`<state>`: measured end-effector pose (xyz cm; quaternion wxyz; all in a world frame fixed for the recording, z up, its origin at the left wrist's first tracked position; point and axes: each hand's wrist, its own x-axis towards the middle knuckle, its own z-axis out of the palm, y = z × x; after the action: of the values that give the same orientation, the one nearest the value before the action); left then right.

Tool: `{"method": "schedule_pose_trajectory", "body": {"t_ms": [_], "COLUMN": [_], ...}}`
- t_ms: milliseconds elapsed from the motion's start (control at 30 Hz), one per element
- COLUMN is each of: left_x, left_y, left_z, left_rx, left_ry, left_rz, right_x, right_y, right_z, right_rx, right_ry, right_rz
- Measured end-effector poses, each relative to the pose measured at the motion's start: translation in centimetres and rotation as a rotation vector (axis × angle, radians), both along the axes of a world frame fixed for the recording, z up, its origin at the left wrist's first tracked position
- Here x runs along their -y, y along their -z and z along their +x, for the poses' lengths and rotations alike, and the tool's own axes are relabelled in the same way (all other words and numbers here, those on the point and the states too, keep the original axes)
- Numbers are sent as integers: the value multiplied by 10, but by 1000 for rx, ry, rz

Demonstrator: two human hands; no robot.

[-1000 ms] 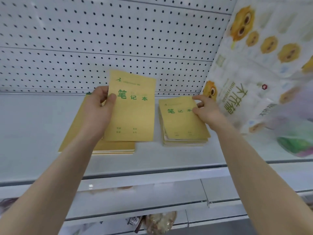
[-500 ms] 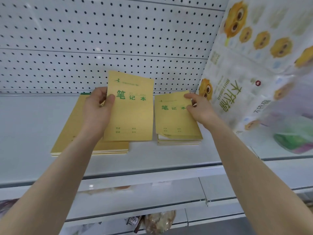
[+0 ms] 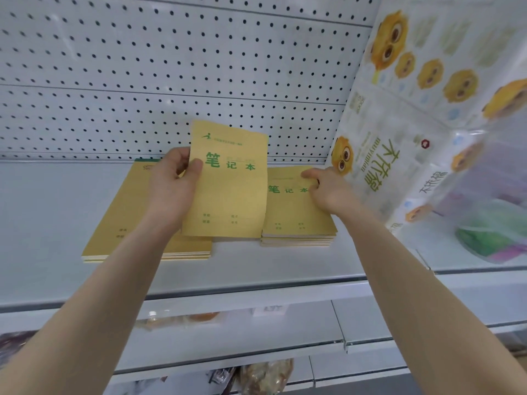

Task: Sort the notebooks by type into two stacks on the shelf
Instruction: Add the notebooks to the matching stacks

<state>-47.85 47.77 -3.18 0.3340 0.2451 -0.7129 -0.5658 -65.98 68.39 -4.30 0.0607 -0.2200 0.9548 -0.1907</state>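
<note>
The left hand (image 3: 171,192) pinches a notebook (image 3: 228,192) upright — long axis vertical, title uppermost; the right hand (image 3: 328,191) grip pinches the right stack (image 3: 296,220) at its far edge.

Plainly a shop aisle. Backed by a white perforated pegboard panel (image 3: 171,67). Fitted with white metal shelf (image 3: 42,223) boards in tiers, each fronted by a rail (image 3: 199,295), one carrying a small blurred label (image 3: 271,308). Stocked with the same yellow notebook (image 3: 228,195) many times over in stacks (image 3: 296,223), beside large plastic-wrapped packs (image 3: 399,172) printed with cartoon faces and brand lettering. Holds more wrapped goods (image 3: 265,376) on the tier below.
</note>
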Motion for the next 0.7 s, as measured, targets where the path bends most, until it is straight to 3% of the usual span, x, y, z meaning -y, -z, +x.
{"method": "schedule_pose_trajectory", "body": {"t_ms": [67, 133, 200, 267, 333, 467, 567, 700], "left_x": [-5, -9, -11, -13, -13, -13, -22, -42], "left_y": [-3, -8, -16, -26, -36, -50, -45, -6], "left_z": [-3, -7, -11, -17, -21, -22, -22, -23], "left_rx": [5, 18, 38, 54, 62, 12, 24, 216], "left_ry": [16, 49, 93, 129, 148, 186, 247, 317], "left_rz": [19, 15, -8, -44, -71, -29, 30, -15], "right_x": [-3, -6, -5, -1, 5, 17, 11, -9], "right_y": [0, -7, -21, -36, -44, -54, -60, -45], "right_z": [1, 5, 14, 25, 33, 33, 20, -3], "right_rx": [-84, -131, 25, 369, 581, 578, 501, 342], "right_ry": [-11, -62, -100, -143, -185, -94, -2, 63], "right_rz": [22, -164, -412, -632, -753, -965, -999, -766]}}
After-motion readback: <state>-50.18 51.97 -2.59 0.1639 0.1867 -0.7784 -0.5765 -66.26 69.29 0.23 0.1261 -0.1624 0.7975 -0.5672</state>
